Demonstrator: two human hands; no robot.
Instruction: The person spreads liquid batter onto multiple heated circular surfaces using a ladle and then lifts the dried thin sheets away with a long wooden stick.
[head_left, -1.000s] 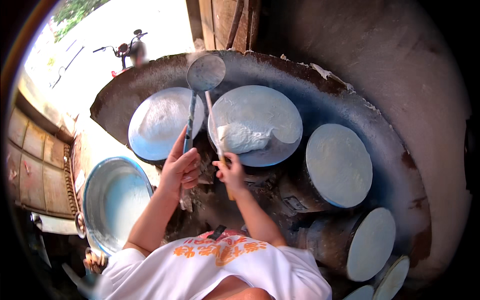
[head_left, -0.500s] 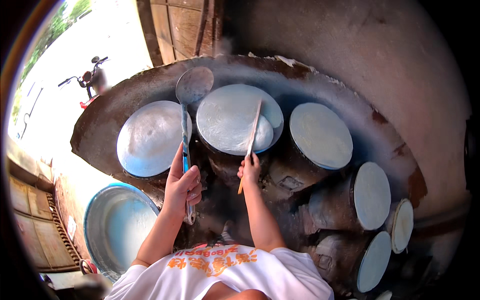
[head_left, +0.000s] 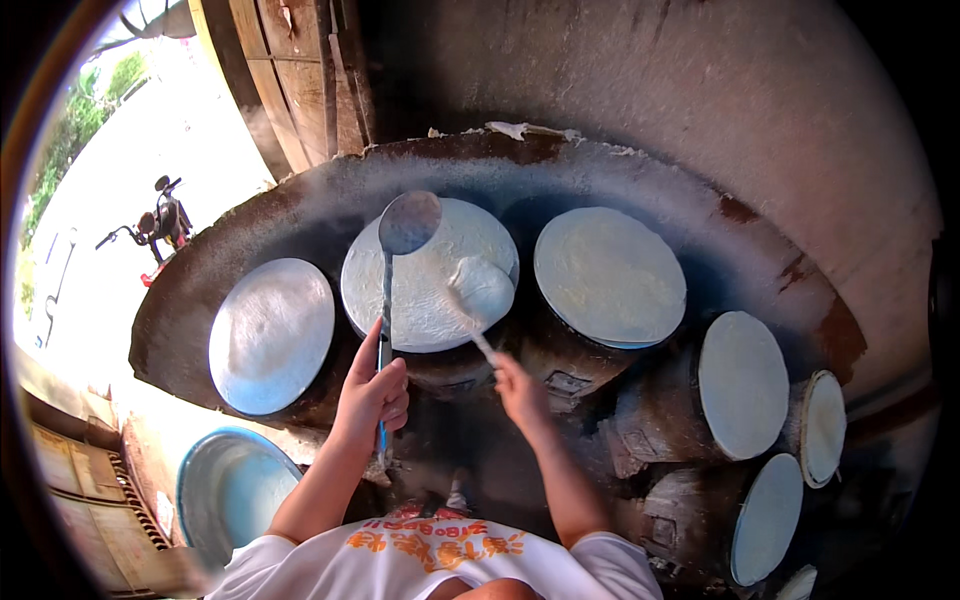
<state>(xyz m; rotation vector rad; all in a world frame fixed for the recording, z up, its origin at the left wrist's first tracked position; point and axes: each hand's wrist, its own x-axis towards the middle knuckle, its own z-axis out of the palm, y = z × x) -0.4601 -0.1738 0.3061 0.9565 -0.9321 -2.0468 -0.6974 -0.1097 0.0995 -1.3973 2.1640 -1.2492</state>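
My left hand (head_left: 375, 400) is closed around the handle of a metal ladle (head_left: 410, 222). The ladle's round bowl hangs over the left part of a round griddle coated in white batter (head_left: 430, 325). In my right hand (head_left: 522, 390) is a thin flat stick (head_left: 484, 348), pinched near its lower end. It leans up and to the left, and its blurred tip meets a rounded lump of batter (head_left: 488, 290) at the griddle's right side. Whether the ladle touches the griddle, I cannot tell.
A bare metal griddle (head_left: 272, 335) stands at the left, and a batter-covered one (head_left: 612, 275) at the right. Several more line the right side. A large blue-rimmed basin (head_left: 190, 495) sits lower left. A curved soot-stained wall (head_left: 640, 165) runs behind.
The whole view has shifted. The ladle bowl is now over the griddle rather than at its upper left edge. The stick has swung to lean left, and white batter covers more of the griddle's right side.
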